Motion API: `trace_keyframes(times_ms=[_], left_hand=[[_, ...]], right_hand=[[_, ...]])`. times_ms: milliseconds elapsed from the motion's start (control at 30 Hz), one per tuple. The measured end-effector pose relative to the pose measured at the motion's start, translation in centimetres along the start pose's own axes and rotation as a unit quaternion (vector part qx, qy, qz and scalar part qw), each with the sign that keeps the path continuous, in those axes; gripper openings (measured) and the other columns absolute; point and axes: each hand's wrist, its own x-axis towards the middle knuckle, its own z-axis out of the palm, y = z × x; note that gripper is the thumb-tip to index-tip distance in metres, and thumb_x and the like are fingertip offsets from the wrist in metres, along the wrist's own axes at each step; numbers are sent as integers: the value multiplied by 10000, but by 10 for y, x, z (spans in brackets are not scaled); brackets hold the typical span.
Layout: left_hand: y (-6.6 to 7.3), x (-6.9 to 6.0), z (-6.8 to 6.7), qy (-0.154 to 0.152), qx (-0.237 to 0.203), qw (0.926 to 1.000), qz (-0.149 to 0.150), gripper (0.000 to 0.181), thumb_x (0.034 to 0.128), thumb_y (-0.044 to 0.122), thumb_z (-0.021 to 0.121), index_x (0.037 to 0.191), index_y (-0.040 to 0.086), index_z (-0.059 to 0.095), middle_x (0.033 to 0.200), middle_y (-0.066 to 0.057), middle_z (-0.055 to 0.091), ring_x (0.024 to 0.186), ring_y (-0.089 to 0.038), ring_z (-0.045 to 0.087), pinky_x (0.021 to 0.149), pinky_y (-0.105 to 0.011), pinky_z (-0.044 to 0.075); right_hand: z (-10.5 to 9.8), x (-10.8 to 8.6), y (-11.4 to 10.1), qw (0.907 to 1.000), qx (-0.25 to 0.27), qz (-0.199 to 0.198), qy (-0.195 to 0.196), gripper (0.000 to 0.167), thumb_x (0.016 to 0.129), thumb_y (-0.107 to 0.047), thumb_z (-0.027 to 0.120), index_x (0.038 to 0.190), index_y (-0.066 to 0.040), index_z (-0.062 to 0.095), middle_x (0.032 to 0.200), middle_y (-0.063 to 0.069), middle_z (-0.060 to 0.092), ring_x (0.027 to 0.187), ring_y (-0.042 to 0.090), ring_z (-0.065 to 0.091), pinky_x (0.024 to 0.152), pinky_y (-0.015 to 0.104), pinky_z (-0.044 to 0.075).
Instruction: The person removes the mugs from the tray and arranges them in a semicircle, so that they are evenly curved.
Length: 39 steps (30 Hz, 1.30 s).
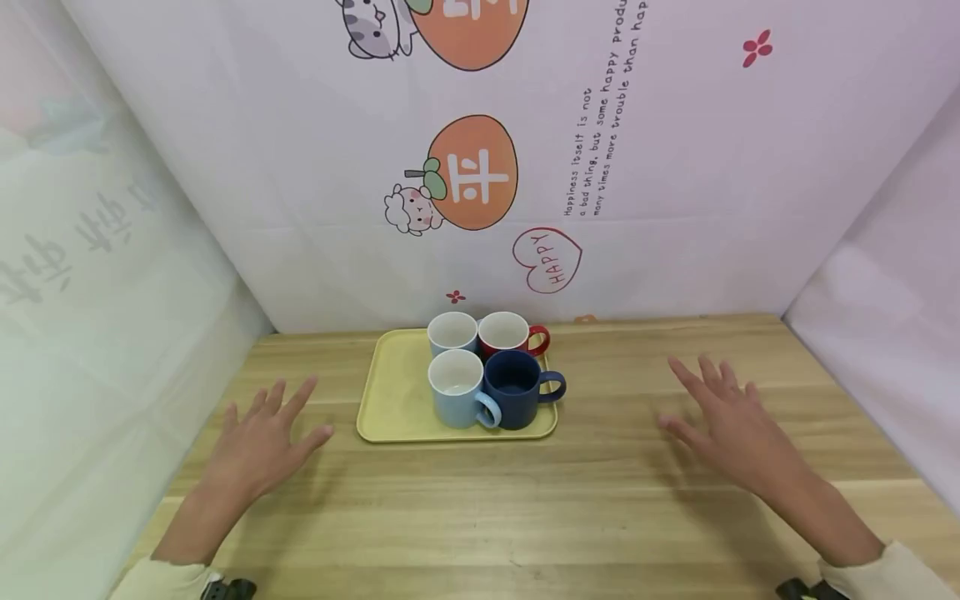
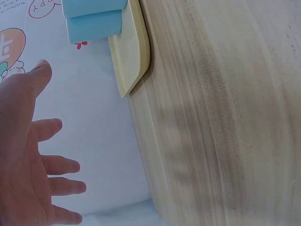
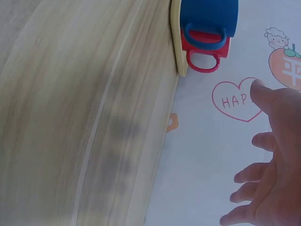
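Several mugs stand close together on the right part of a yellow tray [image 1: 397, 400]: a light blue mug [image 1: 456, 400] and a dark blue mug [image 1: 512, 400] in front, another light blue mug [image 1: 453, 332] and a red mug [image 1: 504, 333] behind. Left of the tray, my left hand [image 1: 258, 446] hovers above the table with fingers spread, holding nothing. My right hand [image 1: 738, 433] is held up in the same way, well to the right of the tray. In the right wrist view the dark blue handle [image 3: 205, 37] overlaps the red one.
The wooden table [image 1: 480, 517] reaches back to a white printed cloth [image 1: 637, 267]. More white cloth hangs along the left side [image 1: 135, 333] and the right side [image 1: 892, 275].
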Motion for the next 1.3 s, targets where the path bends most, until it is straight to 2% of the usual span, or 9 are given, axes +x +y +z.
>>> trace_keyframes(times_ms=[133, 233, 367, 467, 633, 733, 967, 1200, 1300], left_hand=[[-1, -1, -1, 102, 165, 9998, 97, 801, 992, 602, 479, 1548, 42, 343, 1422, -406, 391, 1270, -591, 392, 987, -759, 242], [-2, -1, -2, 336, 217, 9990, 210, 791, 977, 579, 537, 1513, 16, 396, 1339, -410, 476, 1165, -588, 491, 925, -711, 368], [1, 1, -3, 568, 24, 9981, 253, 777, 961, 562, 583, 1478, -3, 452, 1264, -370, 564, 1031, -556, 587, 795, -626, 490], [3, 2, -4, 615, -125, 9978, 228, 766, 959, 558, 592, 1454, -16, 481, 1212, -347, 607, 952, -527, 627, 703, -585, 523], [6, 5, -4, 591, -269, 9978, 122, 741, 955, 535, 613, 1429, -25, 506, 1138, -362, 624, 871, -507, 643, 623, -555, 526], [8, 6, -4, 536, -458, 9975, 32, 704, 958, 492, 634, 1416, -30, 519, 1152, -366, 616, 939, -521, 626, 665, -580, 525], [11, 9, 0, 591, -899, 9942, -4, 606, 962, 379, 671, 1378, -45, 552, 1206, -364, 598, 1078, -535, 578, 802, -631, 489], [14, 10, 0, 729, -1005, 9923, 21, 563, 958, 332, 683, 1352, -55, 573, 1197, -348, 611, 1073, -523, 586, 813, -624, 488], [15, 10, 0, 694, -1385, 9879, -10, 552, 973, 330, 664, 1352, -60, 572, 1203, -332, 619, 1061, -495, 608, 820, -608, 494]], right_hand=[[1, 0, -8, 9996, 216, 88, -153, 819, 961, -428, 660, 1598, -116, 251, 1497, 424, 239, 1328, 652, 209, 1054, 734, 113], [0, 0, -12, 9995, 265, 88, -142, 824, 956, -436, 665, 1597, -120, 257, 1504, 408, 253, 1332, 634, 233, 1051, 727, 154], [-2, 0, -16, 9999, 138, -4, 32, 810, 938, -423, 695, 1578, -105, 312, 1468, 381, 356, 1299, 587, 357, 966, 728, 310], [-3, 1, -18, 9997, 66, -113, 188, 767, 933, -382, 714, 1548, -87, 365, 1403, 347, 467, 1153, 541, 533, 835, 688, 439], [-3, 3, -25, 9981, 110, -326, 511, 699, 909, -295, 753, 1489, -68, 435, 1314, 309, 568, 909, 491, 653, 717, 614, 510], [-3, 6, -29, 9966, 159, -437, 683, 671, 902, -279, 761, 1463, -62, 464, 1285, 298, 594, 905, 474, 661, 720, 602, 516], [-5, 16, -37, 9955, 295, -473, 772, 627, 905, -254, 760, 1436, -51, 497, 1319, 276, 583, 1094, 489, 599, 842, 625, 477], [-2, 21, -46, 9928, 447, -561, 962, 619, 860, -173, 797, 1392, -1, 533, 1282, 273, 608, 1062, 482, 618, 855, 604, 488], [0, 21, -48, 9922, 456, -509, 1046, 635, 848, -167, 806, 1395, -2, 530, 1257, 276, 621, 1033, 483, 629, 838, 604, 494]])
